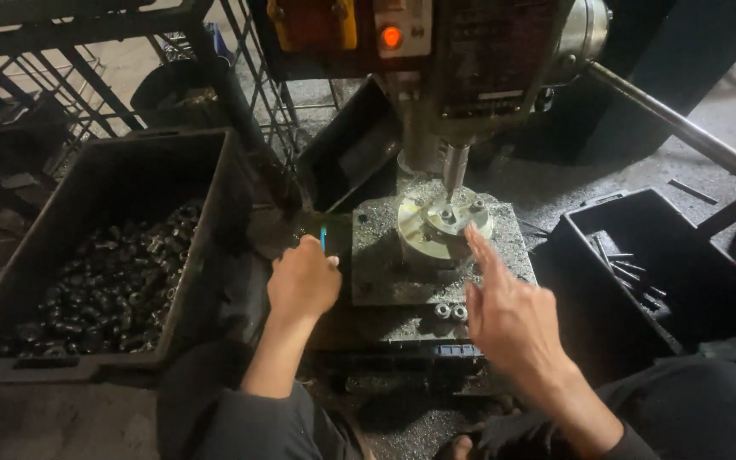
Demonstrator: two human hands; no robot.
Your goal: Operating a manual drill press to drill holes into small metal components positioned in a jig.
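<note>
- The person's left hand [302, 281] is curled into a loose fist around a thin blue-tipped tool [323, 238], held upright at the left edge of the grey, chip-strewn steel drill-press table [385, 264].
- The right hand [504, 315] is spread open and holds nothing, its forefinger stretched toward the round silver metal fixture [436, 228] and just at its right rim.
- That fixture sits at the table's middle, directly under the drill spindle [454, 166].
- Two small metal rings [450, 313] lie at the table's near edge, just left of the right hand.
- A black plastic crate of dark metal parts [112, 281] stands left; another black bin with thin rods [641, 281] stands right.
</note>
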